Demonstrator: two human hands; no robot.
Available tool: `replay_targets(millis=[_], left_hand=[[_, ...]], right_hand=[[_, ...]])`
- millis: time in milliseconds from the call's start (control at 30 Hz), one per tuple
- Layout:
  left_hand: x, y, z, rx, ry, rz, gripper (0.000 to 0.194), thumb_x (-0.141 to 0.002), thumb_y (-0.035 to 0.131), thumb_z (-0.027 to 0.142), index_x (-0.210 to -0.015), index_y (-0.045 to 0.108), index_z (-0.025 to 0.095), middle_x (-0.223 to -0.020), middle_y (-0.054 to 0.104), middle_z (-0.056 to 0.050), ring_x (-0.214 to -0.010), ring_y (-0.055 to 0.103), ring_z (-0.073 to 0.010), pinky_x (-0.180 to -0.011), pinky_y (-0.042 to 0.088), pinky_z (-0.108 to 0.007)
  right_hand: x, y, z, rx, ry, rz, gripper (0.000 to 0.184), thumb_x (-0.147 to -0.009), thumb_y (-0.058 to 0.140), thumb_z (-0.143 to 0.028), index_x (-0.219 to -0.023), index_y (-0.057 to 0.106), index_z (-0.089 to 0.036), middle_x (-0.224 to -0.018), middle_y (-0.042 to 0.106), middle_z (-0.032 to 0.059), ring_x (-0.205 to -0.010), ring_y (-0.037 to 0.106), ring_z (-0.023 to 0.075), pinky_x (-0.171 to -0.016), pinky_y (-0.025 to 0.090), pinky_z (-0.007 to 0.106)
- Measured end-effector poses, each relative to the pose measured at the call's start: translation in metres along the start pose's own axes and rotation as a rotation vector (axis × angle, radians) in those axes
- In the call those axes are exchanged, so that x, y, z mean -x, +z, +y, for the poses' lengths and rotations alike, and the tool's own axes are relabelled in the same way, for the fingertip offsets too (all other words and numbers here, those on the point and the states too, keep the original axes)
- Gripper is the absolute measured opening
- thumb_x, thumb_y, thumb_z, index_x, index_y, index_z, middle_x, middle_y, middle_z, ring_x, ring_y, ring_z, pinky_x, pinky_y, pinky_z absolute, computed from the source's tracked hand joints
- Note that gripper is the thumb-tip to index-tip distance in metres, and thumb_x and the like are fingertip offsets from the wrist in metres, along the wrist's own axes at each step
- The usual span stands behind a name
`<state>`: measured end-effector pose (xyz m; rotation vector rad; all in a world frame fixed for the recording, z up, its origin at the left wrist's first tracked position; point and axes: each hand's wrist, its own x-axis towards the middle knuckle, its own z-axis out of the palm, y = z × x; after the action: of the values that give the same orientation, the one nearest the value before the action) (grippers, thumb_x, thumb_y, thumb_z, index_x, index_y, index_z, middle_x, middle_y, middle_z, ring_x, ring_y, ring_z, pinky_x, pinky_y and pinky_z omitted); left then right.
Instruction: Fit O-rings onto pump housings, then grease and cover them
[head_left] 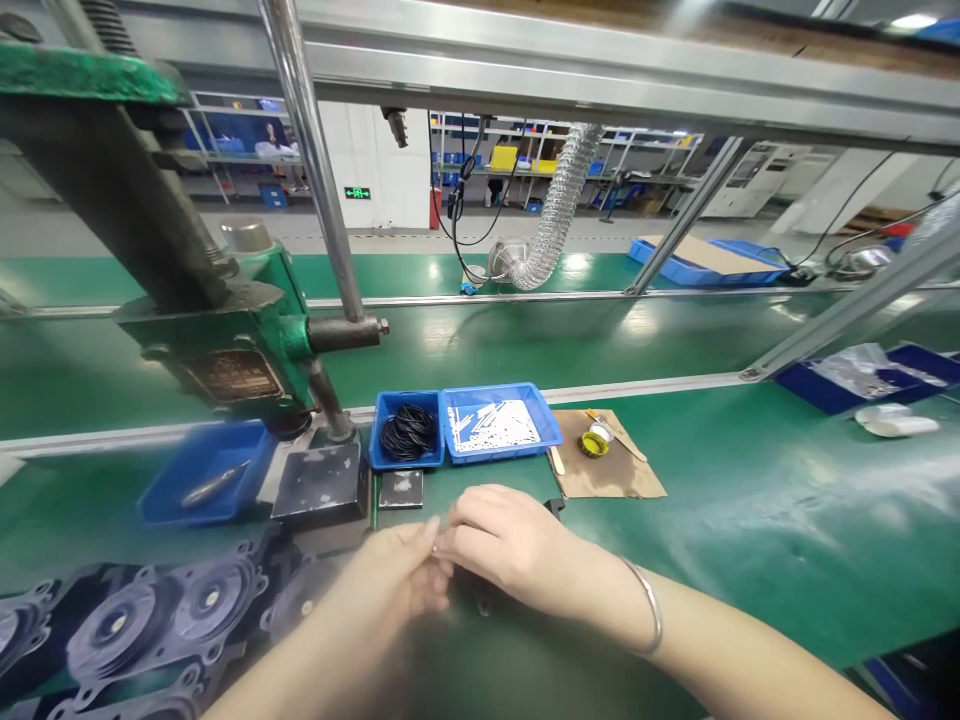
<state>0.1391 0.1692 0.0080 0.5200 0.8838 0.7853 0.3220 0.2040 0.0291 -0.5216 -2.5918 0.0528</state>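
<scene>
Left hand (401, 575) and right hand (510, 545) nearest, bottom centre of frame, fingertips together, fingers curled narrow; can't tell if anything is pinched between them. Bangle (651, 605) on right wrist. Left hand is blurred and overlaps the view of the castings (116, 620), which sit lower left on the counter (750, 530), each with round ribbed faces. Small plate (401, 488) lies just above the hands in frame; black piece (553, 507) shows just past the right knuckles. Centre: blue bin (379, 457) of black loops (409, 432), side by side with blue tray (551, 428) holding white strips (499, 425). Right of that, cardboard (622, 485) with yellow cup (592, 444) and wooden sticks (628, 445). Green press (217, 360) fills upper left, dark block (322, 480) below its ram
</scene>
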Motion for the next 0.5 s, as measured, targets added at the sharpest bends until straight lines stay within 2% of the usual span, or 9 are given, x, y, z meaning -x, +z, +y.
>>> replay_targets(millis=[100,167,200,267,300,333,400,500], left_hand=[[0.002,-0.001,0.002,0.072,0.006,0.073,0.042,-0.063,0.086,0.046,-0.067,0.063,0.012,-0.061,0.052,0.003,-0.050,0.046,-0.0037,-0.051,0.045,-0.015],[0.003,-0.003,0.004,0.113,0.036,0.182,0.045,-0.052,0.093,0.043,-0.068,0.063,0.013,-0.062,0.053,0.004,-0.052,0.047,-0.0032,-0.051,0.046,-0.013],[0.003,-0.004,0.006,0.125,0.048,0.237,0.048,-0.046,0.095,0.043,-0.069,0.064,0.013,-0.063,0.054,0.004,-0.053,0.048,-0.0034,-0.052,0.046,-0.013],[0.004,-0.005,0.008,0.125,0.069,0.309,0.053,-0.040,0.096,0.043,-0.072,0.067,0.013,-0.065,0.057,0.003,-0.054,0.050,-0.0045,-0.052,0.048,-0.014],[0.005,-0.006,0.009,0.120,0.073,0.320,0.053,-0.040,0.096,0.043,-0.073,0.068,0.013,-0.065,0.058,0.002,-0.055,0.051,-0.0049,-0.052,0.048,-0.014],[0.005,-0.006,0.009,0.112,0.073,0.317,0.052,-0.041,0.095,0.044,-0.073,0.069,0.013,-0.065,0.058,0.002,-0.055,0.051,-0.0051,-0.052,0.048,-0.015],[0.007,-0.007,0.008,0.093,0.073,0.289,0.050,-0.046,0.094,0.045,-0.075,0.070,0.012,-0.065,0.058,0.002,-0.055,0.051,-0.0052,-0.053,0.048,-0.015],[0.010,-0.008,0.005,0.062,0.074,0.240,0.045,-0.055,0.091,0.045,-0.078,0.072,0.011,-0.068,0.060,0.000,-0.056,0.052,-0.0051,-0.055,0.049,-0.015]], right_hand=[[-0.006,-0.003,0.006,0.053,-0.071,-0.107,0.030,-0.106,0.037,-0.015,-0.096,0.066,-0.011,-0.084,0.057,0.0068,-0.075,0.051,0.0196,-0.065,0.044,0.030],[-0.011,-0.004,0.017,-0.011,-0.101,-0.186,0.020,-0.105,0.047,-0.019,-0.110,0.065,-0.012,-0.100,0.060,0.0080,-0.086,0.056,0.0189,-0.075,0.048,0.029],[-0.013,-0.005,0.028,-0.037,-0.057,-0.221,0.018,-0.103,0.052,-0.022,-0.116,0.063,-0.014,-0.109,0.060,0.0072,-0.093,0.057,0.0175,-0.081,0.049,0.028],[-0.014,-0.004,0.059,-0.029,0.151,-0.262,0.020,-0.101,0.059,-0.026,-0.120,0.063,-0.020,-0.119,0.058,0.0052,-0.104,0.057,0.0146,-0.092,0.047,0.024],[-0.012,-0.002,0.079,0.062,0.337,-0.279,0.015,-0.101,0.060,-0.025,-0.115,0.065,-0.021,-0.118,0.059,0.0040,-0.106,0.057,0.0138,-0.094,0.047,0.023],[-0.010,0.000,0.100,0.131,0.450,-0.291,0.015,-0.101,0.057,-0.020,-0.113,0.065,-0.017,-0.117,0.060,0.0080,-0.108,0.057,0.0163,-0.096,0.047,0.026],[-0.002,0.005,0.141,0.223,0.594,-0.337,0.012,-0.100,0.055,-0.011,-0.105,0.066,-0.008,-0.108,0.062,0.0142,-0.101,0.061,0.0213,-0.092,0.050,0.035],[0.013,0.018,0.182,0.289,0.702,-0.471,0.011,-0.098,0.063,-0.020,-0.102,0.065,-0.010,-0.101,0.064,0.0081,-0.089,0.064,0.0199,-0.082,0.055,0.037]])
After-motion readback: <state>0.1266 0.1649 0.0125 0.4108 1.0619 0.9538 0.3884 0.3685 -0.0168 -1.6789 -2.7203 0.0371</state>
